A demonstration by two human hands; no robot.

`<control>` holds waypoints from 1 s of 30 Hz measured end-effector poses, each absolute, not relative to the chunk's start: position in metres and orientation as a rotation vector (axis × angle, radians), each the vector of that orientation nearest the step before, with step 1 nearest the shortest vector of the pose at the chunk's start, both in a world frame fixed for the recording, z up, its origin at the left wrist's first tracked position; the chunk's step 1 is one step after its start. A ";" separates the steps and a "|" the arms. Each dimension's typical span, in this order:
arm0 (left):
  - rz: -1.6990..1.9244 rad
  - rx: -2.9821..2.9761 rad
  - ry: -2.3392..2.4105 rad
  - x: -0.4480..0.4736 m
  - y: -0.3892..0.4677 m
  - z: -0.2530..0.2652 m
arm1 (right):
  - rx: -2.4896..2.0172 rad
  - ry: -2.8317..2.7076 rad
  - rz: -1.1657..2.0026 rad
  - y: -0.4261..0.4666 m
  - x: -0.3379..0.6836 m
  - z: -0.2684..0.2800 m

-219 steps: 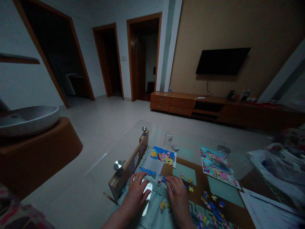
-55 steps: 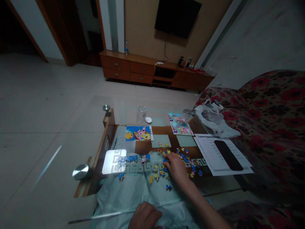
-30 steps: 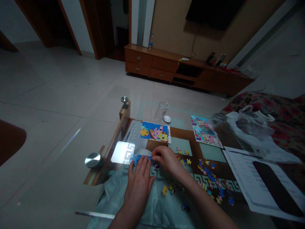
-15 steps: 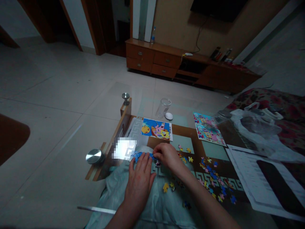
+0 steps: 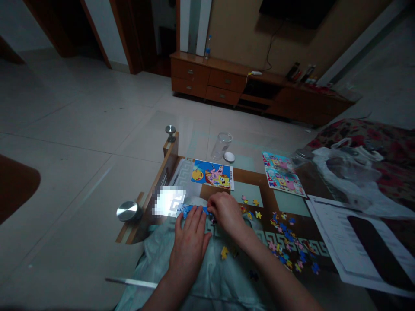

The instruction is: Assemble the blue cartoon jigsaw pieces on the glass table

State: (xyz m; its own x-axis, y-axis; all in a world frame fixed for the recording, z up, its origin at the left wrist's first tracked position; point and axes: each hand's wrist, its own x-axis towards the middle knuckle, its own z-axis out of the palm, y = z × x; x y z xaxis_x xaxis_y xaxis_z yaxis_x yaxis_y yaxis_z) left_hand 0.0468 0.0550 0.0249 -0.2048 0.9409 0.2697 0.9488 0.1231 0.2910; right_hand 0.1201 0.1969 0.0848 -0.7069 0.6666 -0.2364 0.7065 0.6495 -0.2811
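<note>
My left hand (image 5: 189,235) lies flat, fingers stretched, over a joined strip of blue jigsaw puzzle (image 5: 180,208) near the glass table's front edge. At the strip's right end, my right hand (image 5: 224,210) is closed in a pinch on a small puzzle piece, mostly hidden by its fingers. A dark piece shows just below those fingertips. Just beyond the hands lies a blue cartoon picture card (image 5: 212,174). Loose puzzle pieces (image 5: 287,235) in blue, yellow and pink are scattered to the right, and a yellow piece (image 5: 224,252) lies below my right hand.
A clear jar (image 5: 222,145) and its white lid (image 5: 229,157) stand beyond the card. On the right are a second picture sheet (image 5: 283,175), a plastic bag (image 5: 353,181), papers (image 5: 330,242) and a black phone (image 5: 379,252). A metal table fitting (image 5: 127,211) sits at the left.
Both hands keep almost the same place on the strip. The right fingers shift very slightly at its end, and the whole view moves a little.
</note>
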 end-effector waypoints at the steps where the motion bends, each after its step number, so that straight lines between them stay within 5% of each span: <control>1: -0.627 -1.972 -2.342 0.047 0.055 0.025 | 1.165 2.765 -0.555 0.198 0.122 0.084; 30: -0.561 -1.924 -2.423 0.054 0.060 0.034 | 1.232 2.850 -0.820 0.191 0.170 0.064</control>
